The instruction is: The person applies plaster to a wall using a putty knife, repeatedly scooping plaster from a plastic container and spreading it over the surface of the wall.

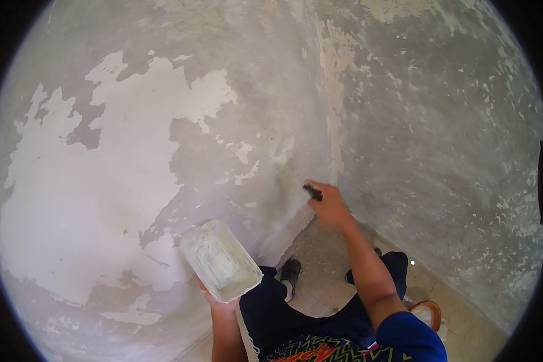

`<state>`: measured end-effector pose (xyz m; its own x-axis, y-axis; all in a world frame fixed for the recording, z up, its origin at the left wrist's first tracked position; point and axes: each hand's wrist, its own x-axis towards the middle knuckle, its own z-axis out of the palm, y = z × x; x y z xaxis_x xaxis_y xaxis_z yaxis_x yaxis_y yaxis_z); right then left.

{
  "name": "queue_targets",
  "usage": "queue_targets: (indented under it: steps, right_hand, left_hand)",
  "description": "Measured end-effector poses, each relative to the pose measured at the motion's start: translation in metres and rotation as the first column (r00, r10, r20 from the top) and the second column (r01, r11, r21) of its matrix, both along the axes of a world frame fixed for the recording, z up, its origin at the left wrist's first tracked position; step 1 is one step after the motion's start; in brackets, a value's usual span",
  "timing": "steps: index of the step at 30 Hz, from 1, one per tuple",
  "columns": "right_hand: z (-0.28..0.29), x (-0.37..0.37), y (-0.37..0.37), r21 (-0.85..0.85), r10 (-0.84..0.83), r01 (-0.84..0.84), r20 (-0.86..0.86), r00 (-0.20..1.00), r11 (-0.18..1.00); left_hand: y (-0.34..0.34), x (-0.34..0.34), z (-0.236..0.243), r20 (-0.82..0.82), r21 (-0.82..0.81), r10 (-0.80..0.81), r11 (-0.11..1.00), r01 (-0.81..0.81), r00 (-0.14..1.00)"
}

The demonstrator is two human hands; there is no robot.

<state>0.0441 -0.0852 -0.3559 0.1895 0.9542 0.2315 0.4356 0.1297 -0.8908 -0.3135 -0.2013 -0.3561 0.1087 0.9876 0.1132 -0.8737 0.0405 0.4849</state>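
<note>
My left hand (221,301) supports a white rectangular plastic tub (241,274) from below, its fingers mostly hidden behind it. Pale putty is smeared over the tub's bottom and sides. Up by the inner corner of the room, my right hand (330,205) grips a tool with a black handle (312,192). The tool's working end cannot be made out against the wall. That hand is close to the left wall (253,151), which is grey with large patches of smooth white coating.
The right wall (440,151) is rough grey with whitish flecks and meets the left wall at a vertical corner. Below me are my dark shoes (290,271) on a dusty floor (326,265). A round orange-rimmed bucket (435,314) stands to my right near the wall.
</note>
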Motion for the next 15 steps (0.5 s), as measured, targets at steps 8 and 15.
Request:
queue_targets:
  steps: [8, 15]
  right_hand:
    - [0.013, 0.004, 0.023, -0.062, -0.115, 0.110, -0.076, 0.990, 0.992]
    - [0.037, 0.009, 0.017, -0.139, -0.219, 0.205, -0.096, 0.971, 0.969]
  left_hand:
    - [0.003, -0.001, -0.001, -0.038, 0.035, -0.027, 0.999, 0.029, 0.999]
    - [0.006, 0.008, -0.001, -0.015, -0.025, -0.009, 1.000, 0.008, 1.000]
